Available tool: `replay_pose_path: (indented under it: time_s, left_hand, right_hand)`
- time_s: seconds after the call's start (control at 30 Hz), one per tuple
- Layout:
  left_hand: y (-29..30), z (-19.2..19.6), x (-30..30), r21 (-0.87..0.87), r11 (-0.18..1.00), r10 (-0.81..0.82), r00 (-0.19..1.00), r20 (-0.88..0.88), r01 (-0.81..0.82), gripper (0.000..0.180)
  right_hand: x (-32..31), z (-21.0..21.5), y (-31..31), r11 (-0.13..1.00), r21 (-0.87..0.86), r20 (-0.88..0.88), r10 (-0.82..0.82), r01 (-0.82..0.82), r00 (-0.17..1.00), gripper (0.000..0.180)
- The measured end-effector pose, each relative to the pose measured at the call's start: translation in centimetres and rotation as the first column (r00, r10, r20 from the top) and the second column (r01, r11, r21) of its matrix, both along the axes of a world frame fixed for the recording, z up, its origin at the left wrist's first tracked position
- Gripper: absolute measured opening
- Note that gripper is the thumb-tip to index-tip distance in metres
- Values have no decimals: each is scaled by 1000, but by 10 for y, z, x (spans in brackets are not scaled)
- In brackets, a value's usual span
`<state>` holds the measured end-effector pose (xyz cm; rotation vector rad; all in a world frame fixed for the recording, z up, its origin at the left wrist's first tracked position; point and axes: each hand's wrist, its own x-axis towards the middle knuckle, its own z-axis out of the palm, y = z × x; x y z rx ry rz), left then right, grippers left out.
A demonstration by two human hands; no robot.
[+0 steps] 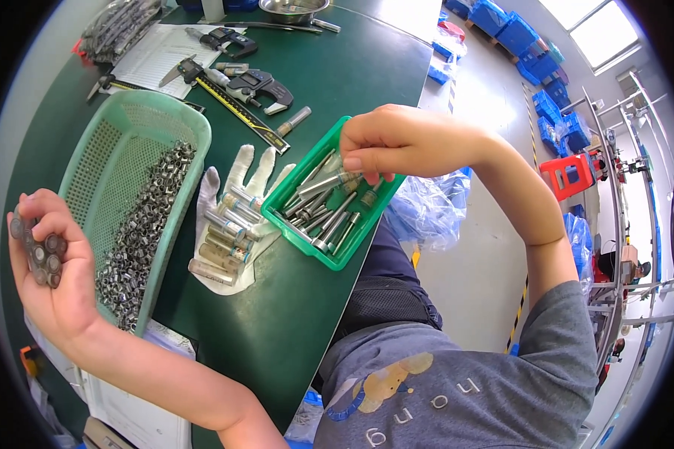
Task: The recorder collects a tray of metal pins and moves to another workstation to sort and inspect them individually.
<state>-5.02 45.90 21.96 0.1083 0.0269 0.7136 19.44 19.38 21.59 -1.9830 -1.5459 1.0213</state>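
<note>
My left hand (64, 288) is raised at the far left, its fingers curled around several small, round, dark grey metal parts (40, 254). Below and beside it stands a pale green perforated basket (90, 172) with a heap of small shiny metal rings (138, 239). Over a bright green tray (338, 262), my right hand (404, 142) pinches a small clear tube (344, 178); its fingers partly hide the tube. Metal pins and bolt-like rods (329, 224) lie in the tray. Left of the tray, several clear labelled tubes (225, 239) rest on a white glove (240, 168).
Digital calipers (225, 101), a micrometer (266, 88) and another tube (294, 120) lie on the green table (352, 75). Farther back are paper sheets (146, 60) and a metal bowl (296, 9). Clear plastic bags (430, 209) hang beyond the table's right edge.
</note>
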Motion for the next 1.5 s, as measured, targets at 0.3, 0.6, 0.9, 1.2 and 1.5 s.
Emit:
replay_pose_path:
  time_s: [0.3,0.6,0.9,1.2,1.5]
  left_hand:
    - [2,-1,1,-10,1000,0,1000,-3,0,23]
    - [3,-3,2,7,1000,-20,1000,-11,20,23]
    - [-1,-3,6,19,999,-26,1000,-14,27,22]
    - [-2,-3,5,26,999,-27,1000,-8,27,21]
    - [1,-2,1,-2,1000,-20,1000,1,20,22]
  right_hand:
    - [3,5,-5,1000,29,346,-7,-4,938,23]
    - [4,-2,-12,991,122,321,-94,58,942,16]
    - [10,-5,-20,919,385,-54,-65,81,996,13]
    - [11,-11,-18,806,591,56,4,-36,998,13]
    - [12,-18,-21,948,288,464,-14,-136,886,11]
